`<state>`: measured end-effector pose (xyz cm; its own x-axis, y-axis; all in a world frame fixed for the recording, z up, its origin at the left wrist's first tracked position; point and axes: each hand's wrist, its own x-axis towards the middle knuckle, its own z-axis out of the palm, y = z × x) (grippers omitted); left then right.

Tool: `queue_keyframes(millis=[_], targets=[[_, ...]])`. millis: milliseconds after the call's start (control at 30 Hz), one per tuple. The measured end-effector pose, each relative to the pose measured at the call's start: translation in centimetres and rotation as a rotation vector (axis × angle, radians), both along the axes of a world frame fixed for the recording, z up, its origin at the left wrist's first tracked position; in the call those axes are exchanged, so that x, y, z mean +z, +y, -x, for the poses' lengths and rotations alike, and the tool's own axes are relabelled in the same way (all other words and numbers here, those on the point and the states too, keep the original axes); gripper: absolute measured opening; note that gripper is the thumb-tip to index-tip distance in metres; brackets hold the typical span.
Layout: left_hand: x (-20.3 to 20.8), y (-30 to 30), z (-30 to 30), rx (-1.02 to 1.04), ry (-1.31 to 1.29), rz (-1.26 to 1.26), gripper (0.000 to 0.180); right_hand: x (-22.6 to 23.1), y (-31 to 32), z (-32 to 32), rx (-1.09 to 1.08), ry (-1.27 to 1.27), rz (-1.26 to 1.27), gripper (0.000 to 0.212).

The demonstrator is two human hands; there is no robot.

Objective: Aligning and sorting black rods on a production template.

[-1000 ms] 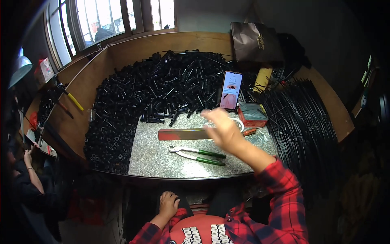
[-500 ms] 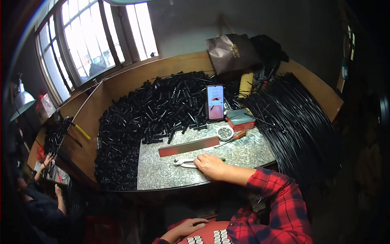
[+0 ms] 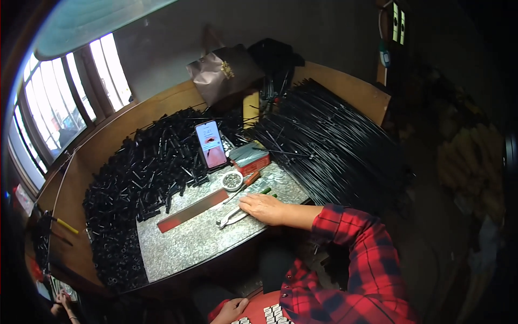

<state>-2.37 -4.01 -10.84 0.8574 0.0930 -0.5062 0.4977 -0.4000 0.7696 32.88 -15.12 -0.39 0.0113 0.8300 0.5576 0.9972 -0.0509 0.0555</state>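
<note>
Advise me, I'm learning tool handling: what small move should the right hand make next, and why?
Probably close the right hand around the pliers: it lies over their green handles, whose ends stick out past it, while the left hand is off the worktop.

Lit phone (image 3: 211,144); brown bag (image 3: 224,78) behind; barred window (image 3: 53,102) left.

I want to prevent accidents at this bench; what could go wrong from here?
The right hand lies over the green-handled pincers; lifting them might catch the nearby screwdriver. The white bowl beside it could tip if knocked, spilling its small pieces. The standing smartphone might topple if bumped.
</note>
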Motion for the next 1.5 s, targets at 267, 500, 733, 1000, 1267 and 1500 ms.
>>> queue_keyframes(millis=[267, 500, 733, 1000, 1267, 1500], targets=[[-4.0, 2.1, 4.0, 0.073, -0.166, -0.004, 0.019, 10.8, -11.5, -7.0, -0.628, -0.107, -0.052, 0.006], [-4.1, 3.3, 3.6, 0.14, -0.228, -0.238, 0.038, 12.9, -20.8, -16.0, -1.084, 0.0, -0.011, 0.023], [4.5, 0.3, -3.1, 0.111, -0.163, -0.364, 0.019, 12.7, -20.7, -19.3, -1.2, 0.141, 0.09, 0.023], [16.2, -0.6, -6.9, -0.387, -0.351, 0.759, 0.048, 12.5, -20.7, -22.0, -1.221, 0.12, 0.297, 0.027], [22.9, -3.3, -7.7, -1.165, -0.696, 0.633, 0.103, 13.2, -18.5, -22.6, -1.288, 0.109, 0.268, 0.019], [22.3, -4.1, -8.0, -1.139, -0.73, 0.708, 0.106, 13.6, -19.5, -22.9, -1.253, 0.022, 0.075, 0.018]])
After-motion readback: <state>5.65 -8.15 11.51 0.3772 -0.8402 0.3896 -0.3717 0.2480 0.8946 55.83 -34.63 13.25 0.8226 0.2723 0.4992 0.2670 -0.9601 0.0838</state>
